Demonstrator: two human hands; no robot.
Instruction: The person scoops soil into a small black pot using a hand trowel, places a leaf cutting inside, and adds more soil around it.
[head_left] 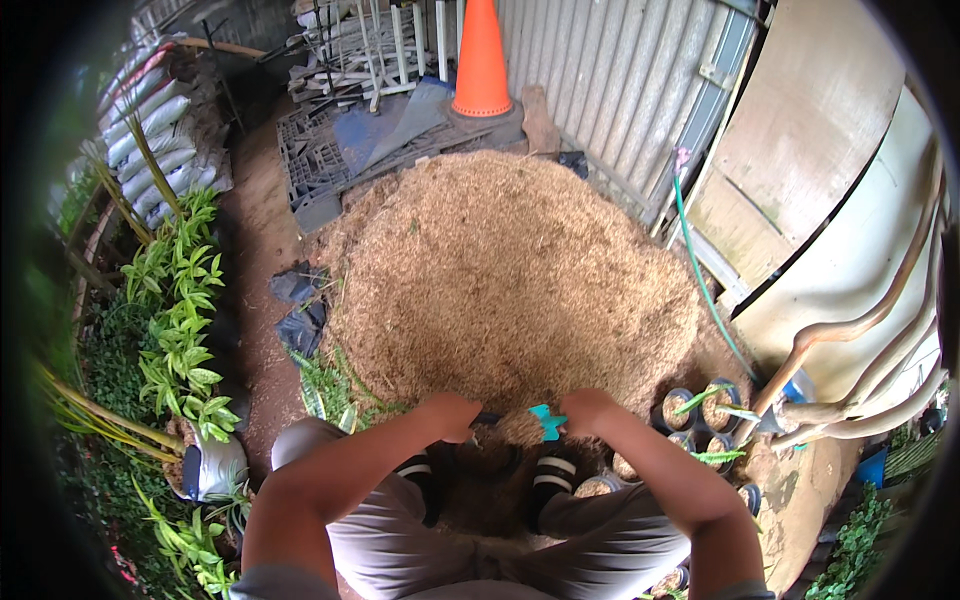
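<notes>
My left hand [450,416] is closed at the dark rim of a black plant pot [488,418], low between my knees. My right hand [590,413] grips a teal hand trowel [547,424], its handle mostly hidden by my fingers. Brown loose material [520,428] lies between the two hands, at the trowel's blade. Just beyond both hands rises a large mound of light brown husk or shavings [520,270], hollowed on its near side. Shadow hides most of the pot's body.
Several small filled black pots [720,408] stand to my right, near bent wooden branches [800,410] and a green hose [700,270]. An orange cone [482,65] stands behind the mound. Leafy plants [185,330] and stacked white sacks [155,140] line the left.
</notes>
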